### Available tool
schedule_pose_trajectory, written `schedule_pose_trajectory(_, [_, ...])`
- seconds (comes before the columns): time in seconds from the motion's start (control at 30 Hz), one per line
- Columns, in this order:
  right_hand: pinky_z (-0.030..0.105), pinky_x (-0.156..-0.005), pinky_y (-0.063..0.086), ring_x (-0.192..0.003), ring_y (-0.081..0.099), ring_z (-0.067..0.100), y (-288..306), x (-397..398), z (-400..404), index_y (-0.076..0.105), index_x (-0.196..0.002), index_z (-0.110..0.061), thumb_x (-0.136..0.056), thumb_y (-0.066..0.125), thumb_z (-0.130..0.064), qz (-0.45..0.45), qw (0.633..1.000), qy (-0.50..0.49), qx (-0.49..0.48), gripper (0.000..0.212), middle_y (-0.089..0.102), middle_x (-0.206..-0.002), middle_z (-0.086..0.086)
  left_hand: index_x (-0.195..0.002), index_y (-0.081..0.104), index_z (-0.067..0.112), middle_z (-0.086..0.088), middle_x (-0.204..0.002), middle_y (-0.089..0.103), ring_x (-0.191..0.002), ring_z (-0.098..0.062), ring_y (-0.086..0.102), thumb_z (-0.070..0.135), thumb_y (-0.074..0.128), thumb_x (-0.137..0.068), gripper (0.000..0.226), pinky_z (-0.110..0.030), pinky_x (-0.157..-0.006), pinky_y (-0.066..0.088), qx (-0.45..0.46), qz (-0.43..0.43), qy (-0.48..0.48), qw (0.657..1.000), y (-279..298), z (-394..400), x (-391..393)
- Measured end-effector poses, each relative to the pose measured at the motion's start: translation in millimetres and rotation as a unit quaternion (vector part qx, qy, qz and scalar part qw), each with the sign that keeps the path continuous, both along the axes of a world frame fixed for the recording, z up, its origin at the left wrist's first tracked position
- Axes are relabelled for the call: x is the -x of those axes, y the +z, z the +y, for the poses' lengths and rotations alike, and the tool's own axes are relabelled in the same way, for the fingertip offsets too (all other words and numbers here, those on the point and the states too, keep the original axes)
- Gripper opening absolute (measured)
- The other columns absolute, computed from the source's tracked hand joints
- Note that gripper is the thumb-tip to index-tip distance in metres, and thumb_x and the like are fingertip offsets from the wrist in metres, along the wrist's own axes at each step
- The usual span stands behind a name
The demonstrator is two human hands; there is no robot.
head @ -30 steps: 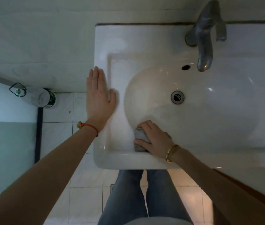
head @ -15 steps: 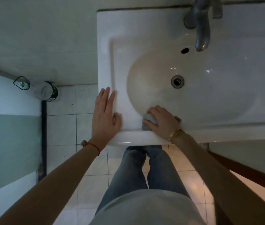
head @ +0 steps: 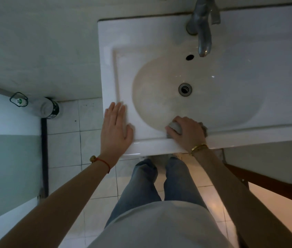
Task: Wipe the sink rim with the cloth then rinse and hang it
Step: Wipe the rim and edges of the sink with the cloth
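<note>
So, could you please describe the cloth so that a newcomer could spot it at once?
Start at the white sink and follow its near rim. The right hand grips the cloth there, a grey wad showing between the fingers, the only grey thing on the white rim.

Bare forearms, red string bracelet (head: 104, 162) with gold bead on left wrist, gold bangle (head: 198, 148) on right, blue jeans (head: 159, 183), light grey top (head: 159, 228).

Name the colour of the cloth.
Grey, seen in the head view: the cloth under the right hand.
</note>
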State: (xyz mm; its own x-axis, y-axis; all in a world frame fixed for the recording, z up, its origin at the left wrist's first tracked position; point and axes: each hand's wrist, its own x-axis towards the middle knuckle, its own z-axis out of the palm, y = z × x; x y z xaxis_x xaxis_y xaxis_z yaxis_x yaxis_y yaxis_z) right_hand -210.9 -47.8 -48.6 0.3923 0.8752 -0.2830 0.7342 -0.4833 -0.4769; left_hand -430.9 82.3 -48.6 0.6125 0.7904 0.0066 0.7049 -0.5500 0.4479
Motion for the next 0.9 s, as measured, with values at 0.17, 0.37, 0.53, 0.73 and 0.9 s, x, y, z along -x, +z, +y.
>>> schedule_pose_trajectory(0.17, [0.027,-0.065,0.039,-0.077,0.058,0.018,3.4,-6.8,-6.5,0.058,-0.094,-0.024,-0.085,0.059,-0.054,0.062,0.997,0.029,-0.023,0.032,0.059,-0.085,-0.003,-0.143,0.045,0.004,-0.013,-0.149,0.046,-0.145,-0.025,0.032,0.025,0.046,-0.099,0.050,-0.032,-0.123,0.011,0.037,-0.010,-0.026,0.999,3.8,-45.0,-35.2])
schedule_pose_trajectory(0.37, [0.027,-0.065,0.042,-0.074,0.058,0.016,4.4,-89.1,-53.8,0.059,-0.090,-0.024,-0.085,0.062,-0.048,0.066,0.997,0.027,-0.029,0.024,0.064,-0.082,0.001,-0.118,0.067,0.002,-0.012,-0.115,0.069,-0.111,-0.027,0.062,0.019,0.058,-0.092,0.032,-0.034,-0.105,0.042,0.051,-0.027,-0.026,0.998,3.7,-88.5,-105.2])
schedule_pose_trajectory(0.53, [0.031,-0.071,0.046,-0.077,0.059,0.020,12.1,-198.8,-116.8,0.061,-0.095,-0.021,-0.084,0.055,-0.053,0.018,1.000,0.009,-0.019,0.034,0.066,-0.085,0.002,-0.098,0.074,0.004,-0.008,-0.092,0.074,-0.088,-0.024,0.066,0.018,0.060,-0.090,0.021,-0.032,-0.086,0.049,0.062,-0.024,0.035,0.997,0.4,-133.2,-155.9])
schedule_pose_trajectory(0.73, [0.029,-0.066,0.041,-0.077,0.060,0.019,2.2,-173.3,-94.0,0.061,-0.093,-0.021,-0.085,0.055,-0.052,0.011,0.995,0.097,-0.033,0.033,0.067,-0.085,0.001,-0.081,0.072,0.006,-0.008,-0.079,0.071,-0.076,-0.026,0.062,0.015,0.061,-0.085,0.015,-0.035,-0.072,0.047,0.030,0.012,0.090,0.995,-6.0,-145.4,-172.3])
schedule_pose_trajectory(0.9, [0.030,-0.075,0.045,-0.082,0.058,0.016,1.9,-183.1,-100.2,0.062,-0.098,-0.020,-0.086,0.061,-0.048,0.062,0.988,0.130,-0.051,0.030,0.066,-0.091,-0.001,-0.079,0.073,0.005,-0.007,-0.075,0.072,-0.071,-0.026,0.064,0.018,0.057,-0.084,0.021,-0.032,-0.066,0.048,0.014,0.005,0.098,0.995,-4.7,-146.9,-174.8])
